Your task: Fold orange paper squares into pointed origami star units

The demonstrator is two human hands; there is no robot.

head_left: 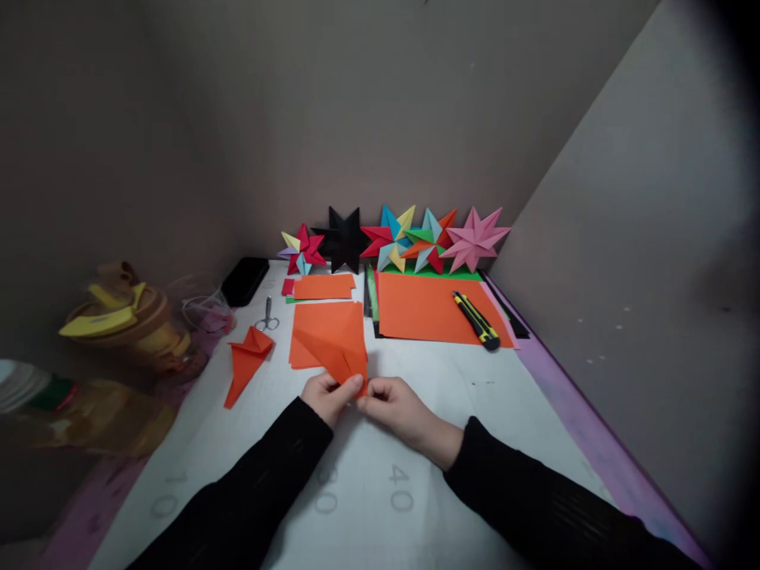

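Observation:
Between my hands is a folded piece of orange paper (340,355), its long point reaching up and left. My left hand (332,395) is closed on it, the thumb lying across its lower part. My right hand (397,405) pinches its lower right corner between thumb and fingers. Directly behind it lies a stack of orange paper squares (326,321), partly hidden by the folded piece. To the left, a separate folded orange paper piece (249,362) rests on the white mat (475,491), below a small pair of scissors (268,317).
A yellow-and-black utility knife (476,321) lies on large orange sheets (416,305). Small orange strips (324,286) sit behind the squares. Several paper stars, one pink (476,240), lean on the wall. A black phone-like object (245,280), a bottle (89,408) and a brown pot (136,317) stand left.

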